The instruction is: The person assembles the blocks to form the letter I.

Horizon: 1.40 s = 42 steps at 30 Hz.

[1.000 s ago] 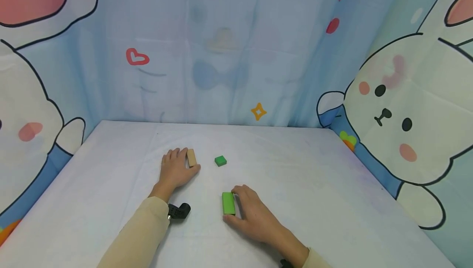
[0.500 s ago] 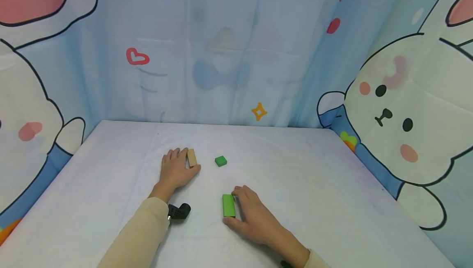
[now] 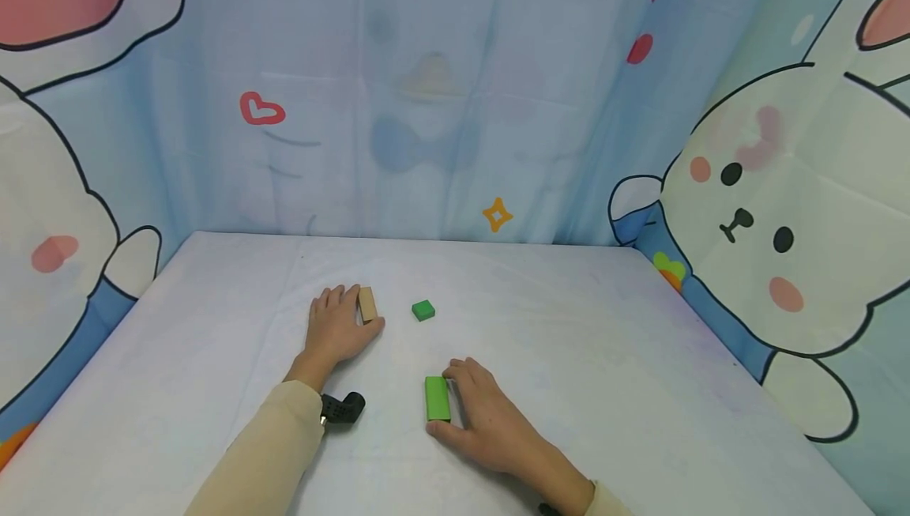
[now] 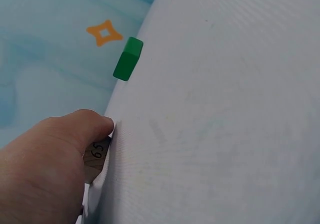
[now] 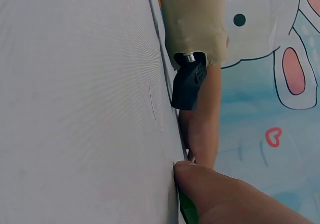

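Left hand [image 3: 334, 334] and right hand [image 3: 486, 417] well apart, each pinching something — looks like a grip-or-set-down step to me.
From here: the tan block [image 3: 366, 305] is pinched lengthwise, thumb at its near end; next over, the dark green block [image 3: 423, 310] sits untouched on the white tabletop [image 3: 604, 342]; then the light green block [image 3: 437, 399], thumb and finger at opposite ends — any next move probably calls for even pressure so neither twists.

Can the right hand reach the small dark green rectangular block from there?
Probably yes: nothing shows between the right hand and the small dark green rectangular block on the white cloth. The hand pinches a light green rectangular block, though, so it may need to release that first.
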Available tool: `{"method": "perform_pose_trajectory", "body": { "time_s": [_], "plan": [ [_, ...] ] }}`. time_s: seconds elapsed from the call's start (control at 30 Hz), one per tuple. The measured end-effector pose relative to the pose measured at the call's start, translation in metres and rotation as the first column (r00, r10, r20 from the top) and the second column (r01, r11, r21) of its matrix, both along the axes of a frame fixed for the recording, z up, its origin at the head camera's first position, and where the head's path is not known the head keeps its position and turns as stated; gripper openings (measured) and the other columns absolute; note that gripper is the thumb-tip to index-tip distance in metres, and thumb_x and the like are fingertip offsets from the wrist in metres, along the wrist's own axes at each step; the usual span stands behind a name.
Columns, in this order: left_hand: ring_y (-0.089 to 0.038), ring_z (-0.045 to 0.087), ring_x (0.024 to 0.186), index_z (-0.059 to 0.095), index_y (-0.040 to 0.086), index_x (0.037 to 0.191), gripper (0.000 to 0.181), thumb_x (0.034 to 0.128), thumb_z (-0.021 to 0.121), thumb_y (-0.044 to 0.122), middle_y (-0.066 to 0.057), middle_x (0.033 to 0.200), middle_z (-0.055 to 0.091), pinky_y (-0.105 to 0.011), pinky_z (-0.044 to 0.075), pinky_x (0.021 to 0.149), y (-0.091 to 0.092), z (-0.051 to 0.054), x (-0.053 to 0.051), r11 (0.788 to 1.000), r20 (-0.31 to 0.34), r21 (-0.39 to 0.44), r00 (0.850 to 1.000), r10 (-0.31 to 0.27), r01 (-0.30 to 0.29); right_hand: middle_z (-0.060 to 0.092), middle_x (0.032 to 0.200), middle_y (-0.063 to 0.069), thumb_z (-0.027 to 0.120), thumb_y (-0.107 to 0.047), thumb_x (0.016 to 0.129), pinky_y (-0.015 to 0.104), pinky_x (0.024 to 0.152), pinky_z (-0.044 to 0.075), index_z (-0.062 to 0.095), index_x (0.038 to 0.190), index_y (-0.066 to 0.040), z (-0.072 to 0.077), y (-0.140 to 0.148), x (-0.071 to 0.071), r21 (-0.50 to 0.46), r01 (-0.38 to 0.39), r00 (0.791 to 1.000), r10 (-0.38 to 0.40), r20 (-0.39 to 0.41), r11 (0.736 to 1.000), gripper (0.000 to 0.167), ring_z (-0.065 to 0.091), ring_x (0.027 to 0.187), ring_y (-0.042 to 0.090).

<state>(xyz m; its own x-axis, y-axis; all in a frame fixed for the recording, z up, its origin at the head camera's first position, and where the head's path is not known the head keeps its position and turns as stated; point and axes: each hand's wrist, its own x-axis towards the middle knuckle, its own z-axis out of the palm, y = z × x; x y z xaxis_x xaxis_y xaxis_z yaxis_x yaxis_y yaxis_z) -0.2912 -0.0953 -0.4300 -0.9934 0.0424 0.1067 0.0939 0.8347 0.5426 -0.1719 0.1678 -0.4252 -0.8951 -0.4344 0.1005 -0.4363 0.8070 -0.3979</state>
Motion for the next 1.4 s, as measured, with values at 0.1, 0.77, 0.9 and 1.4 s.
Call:
{"method": "perform_pose_trajectory", "body": {
  "time_s": [0.1,0.77,0.9,1.4],
  "plan": [
    [-0.05,0.02,0.155,0.034,0.001,0.159,0.084,0.0937,0.062,0.045,-0.03,0.163,0.03,-0.062,0.012,0.127,0.0001,-0.0006,-0.0008,1.0,-0.002,-0.004,1.0,-0.001,0.001,0.046,0.156,0.017,0.07,-0.054,0.094,0.058,0.119,0.038,0.047,0.143,-0.01,-0.0005,-0.0004,0.0003,-0.001,-0.001,1.0,0.001,-0.007,1.0,0.07,0.038,0.151,0.039],
    [-0.051,0.019,0.155,0.034,-0.001,0.159,0.084,0.0939,0.062,0.045,-0.03,0.164,0.029,-0.062,0.012,0.127,0.0022,0.0025,0.0037,1.0,0.008,0.011,1.0,0.005,-0.005,0.047,0.156,0.016,0.07,-0.055,0.093,0.057,0.12,0.037,0.046,0.145,-0.011,-0.0022,0.0005,0.0009,-0.004,0.012,1.0,-0.012,-0.007,1.0,0.072,0.037,0.151,0.038],
    [-0.051,0.02,0.155,0.033,-0.002,0.158,0.085,0.0933,0.063,0.046,-0.03,0.163,0.03,-0.063,0.012,0.127,0.002,0.002,0.0031,1.0,0.002,0.011,1.0,0.008,-0.008,0.047,0.156,0.016,0.069,-0.056,0.093,0.056,0.12,0.037,0.045,0.146,-0.011,-0.0018,0.0019,0.0018,-0.017,0.011,1.0,-0.011,0.003,1.0,0.073,0.037,0.152,0.038],
    [-0.051,0.02,0.154,0.035,-0.002,0.157,0.085,0.0937,0.064,0.047,-0.03,0.163,0.031,-0.064,0.012,0.127,-0.0003,0.0001,0.0013,1.0,-0.008,0.014,1.0,0.004,-0.003,0.047,0.154,0.017,0.07,-0.054,0.093,0.055,0.12,0.038,0.044,0.145,-0.011,-0.001,0.0052,0.0052,-0.05,0.005,1.0,-0.004,0.014,0.999,0.073,0.04,0.149,0.034]
  ]
}}
